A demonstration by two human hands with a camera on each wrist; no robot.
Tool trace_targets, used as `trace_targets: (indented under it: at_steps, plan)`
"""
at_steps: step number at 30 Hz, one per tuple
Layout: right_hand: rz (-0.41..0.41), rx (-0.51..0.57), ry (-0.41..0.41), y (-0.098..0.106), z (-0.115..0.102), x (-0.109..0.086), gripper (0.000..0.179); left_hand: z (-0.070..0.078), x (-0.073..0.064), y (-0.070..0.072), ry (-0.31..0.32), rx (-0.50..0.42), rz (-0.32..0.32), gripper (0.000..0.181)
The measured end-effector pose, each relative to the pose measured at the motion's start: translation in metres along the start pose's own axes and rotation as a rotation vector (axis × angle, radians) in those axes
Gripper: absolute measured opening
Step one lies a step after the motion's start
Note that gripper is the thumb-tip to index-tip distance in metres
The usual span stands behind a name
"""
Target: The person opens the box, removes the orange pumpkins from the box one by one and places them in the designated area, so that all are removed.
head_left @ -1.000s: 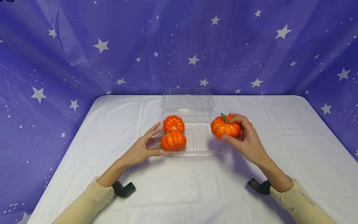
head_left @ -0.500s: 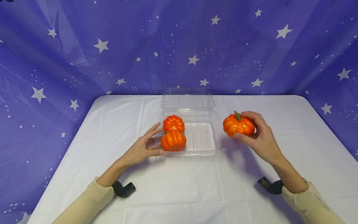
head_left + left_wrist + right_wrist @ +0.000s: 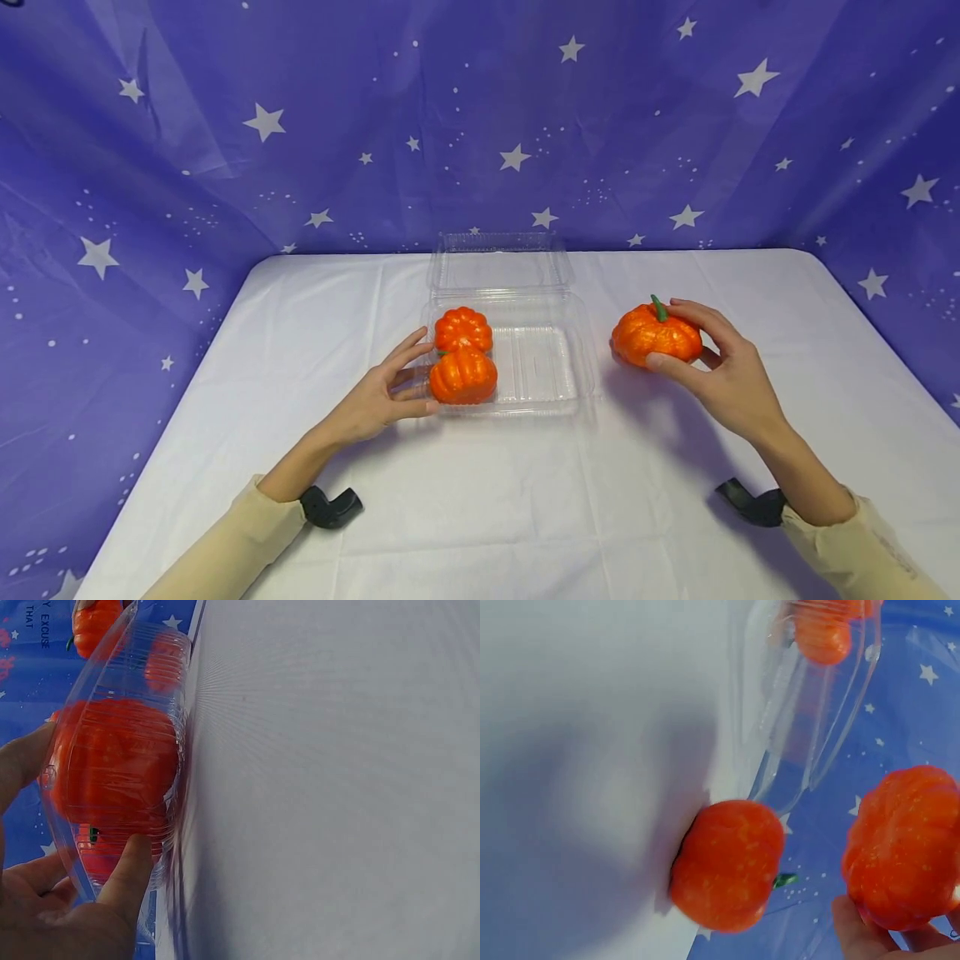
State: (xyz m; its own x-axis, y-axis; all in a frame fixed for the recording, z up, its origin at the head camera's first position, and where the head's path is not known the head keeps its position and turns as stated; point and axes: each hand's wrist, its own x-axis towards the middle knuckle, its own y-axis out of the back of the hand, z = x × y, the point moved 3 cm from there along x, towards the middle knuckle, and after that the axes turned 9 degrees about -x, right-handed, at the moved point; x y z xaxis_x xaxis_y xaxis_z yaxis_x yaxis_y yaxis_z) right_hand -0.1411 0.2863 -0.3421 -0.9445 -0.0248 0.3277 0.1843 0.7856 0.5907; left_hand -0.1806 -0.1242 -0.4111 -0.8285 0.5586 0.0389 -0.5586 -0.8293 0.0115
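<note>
My right hand (image 3: 731, 375) grips an orange pumpkin (image 3: 652, 337) with a green stem, held above the table right of a clear plastic clamshell container (image 3: 536, 367). In the right wrist view, a second pumpkin (image 3: 727, 866) rests on the table below the held pumpkin (image 3: 904, 847); from the head view it is mostly hidden. Two more pumpkins, a front one (image 3: 463, 377) and a rear one (image 3: 462, 329), sit in the container's left half. My left hand (image 3: 375, 400) rests at the container's left front corner, fingers spread along its side and thumb (image 3: 129, 874) against its wall.
The container's clear lid (image 3: 501, 265) stands folded back behind its base. A white cloth (image 3: 480, 508) covers the table. Purple star-printed fabric (image 3: 480, 108) hangs behind and at both sides. Black curved pieces (image 3: 330, 507) sit at both wrists.
My right hand has carried its pumpkin rightward, from over the container's right edge to beside it. The left hand and the two pumpkins in the container stay put. The head view has shifted slightly.
</note>
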Motion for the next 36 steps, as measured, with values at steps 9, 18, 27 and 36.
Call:
trace_targets:
  at_steps: [9, 18, 27, 36]
  plan:
    - [0.062, -0.062, -0.045, 0.015, 0.018, -0.001, 0.067, 0.000, 0.000, 0.001, -0.004, 0.001, -0.005, 0.082]
    - [0.015, -0.188, -0.173, 0.030, 0.029, 0.004, 0.079, 0.001, -0.001, 0.001, 0.002, -0.001, -0.005, 0.082]
    - [-0.021, -0.221, -0.206, 0.034, 0.047, 0.008, 0.073, 0.000, 0.000, 0.000, 0.003, -0.020, 0.000, 0.082]
    - [-0.071, -0.245, -0.227, 0.036, 0.068, 0.011, 0.078, -0.001, -0.001, 0.000, 0.005, -0.025, 0.002, 0.082]
